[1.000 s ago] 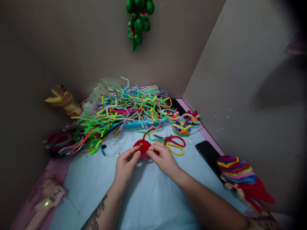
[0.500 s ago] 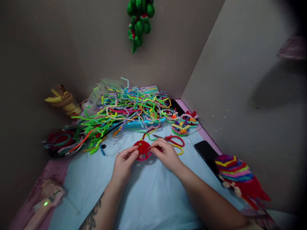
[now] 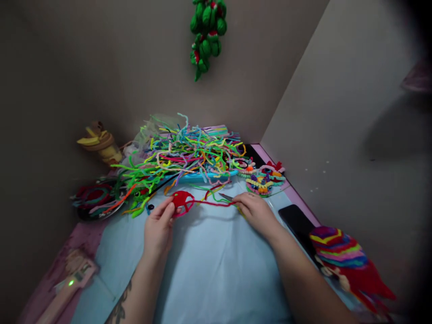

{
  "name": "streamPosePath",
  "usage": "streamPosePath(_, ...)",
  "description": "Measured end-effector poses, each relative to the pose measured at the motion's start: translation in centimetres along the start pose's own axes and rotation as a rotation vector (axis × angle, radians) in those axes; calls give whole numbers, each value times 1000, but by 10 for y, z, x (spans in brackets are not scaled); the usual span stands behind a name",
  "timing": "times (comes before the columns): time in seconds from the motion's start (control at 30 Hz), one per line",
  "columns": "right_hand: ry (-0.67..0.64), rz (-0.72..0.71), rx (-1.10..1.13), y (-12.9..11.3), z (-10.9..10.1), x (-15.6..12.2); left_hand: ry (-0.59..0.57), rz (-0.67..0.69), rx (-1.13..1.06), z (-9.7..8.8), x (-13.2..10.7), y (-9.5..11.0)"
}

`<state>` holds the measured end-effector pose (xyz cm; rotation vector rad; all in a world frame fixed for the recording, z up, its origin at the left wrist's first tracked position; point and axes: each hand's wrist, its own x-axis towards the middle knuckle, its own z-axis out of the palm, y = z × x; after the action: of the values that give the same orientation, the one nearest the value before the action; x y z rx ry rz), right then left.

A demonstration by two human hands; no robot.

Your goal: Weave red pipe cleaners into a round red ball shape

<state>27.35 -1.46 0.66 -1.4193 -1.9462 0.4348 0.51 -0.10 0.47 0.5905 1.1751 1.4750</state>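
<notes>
My left hand [image 3: 158,227] pinches a red pipe-cleaner disc [image 3: 182,200] just above the light blue table cover [image 3: 216,274]. A red strand [image 3: 211,203] runs taut from the disc to my right hand [image 3: 256,211], whose fingers are closed on its free end. The right hand lies over red-and-yellow-handled scissors whose blade tip [image 3: 225,196] pokes out to its left. Both hands are well apart, the disc to the left of centre.
A big tangle of coloured pipe cleaners [image 3: 182,155] fills the back. Finished pipe-cleaner pieces [image 3: 263,177] lie back right, a black phone [image 3: 299,222] and a striped, red-fringed piece [image 3: 340,252] at right, a glue gun [image 3: 67,288] front left, a dark dish of coils [image 3: 94,202] at left.
My hands have drawn apart: the left carried the red disc leftward, the right pulled a red strand out to the right, over the scissors. The view shifted slightly.
</notes>
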Motion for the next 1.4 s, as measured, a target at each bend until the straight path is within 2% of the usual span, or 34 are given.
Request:
streamPosePath(0.07, -26, 14, -52, -4, 10, 0, -24, 3, 60, 3, -5, -8)
streamPosePath(0.13, 10, -15, -21, -13, 19, -1, -43, -18, 97, 7, -11, -17)
streamPosePath(0.23, 219, 61, 33, -30, 30, -6, -97, -51, 146, 10, -19, -28)
streamPosePath(0.4, 281, 376, 598, -49, 40, -8, -159, -22, 216, 12, -29, -33)
streamPosePath(0.5, 273, 446, 790, -48, 46, -6, -170, 1, 245, 12, -32, -33)
streamPosePath(0.67, 301, 388, 719, -38, 45, -7, -171, -15, 206, 10, -31, -33)
streamPosePath(0.77, 260, 339, 696, -36, 43, -8, -180, -44, 140, 11, -30, -32)
streamPosePath(0.93, 122, 338, 894, -41, 49, -5, -266, -185, 32, 18, -35, -30)
streamPosePath(1.07, 146, 296, 923, -45, 56, -5, -288, -311, -69, 21, -40, -27)
streamPosePath(1.27, 79, 268, 862, -48, 60, -8, -203, -363, -145, 23, -38, -23)
streamPosePath(1.4, 123, 329, 712, -46, 62, -8, -108, -302, -159, 23, -33, -23)
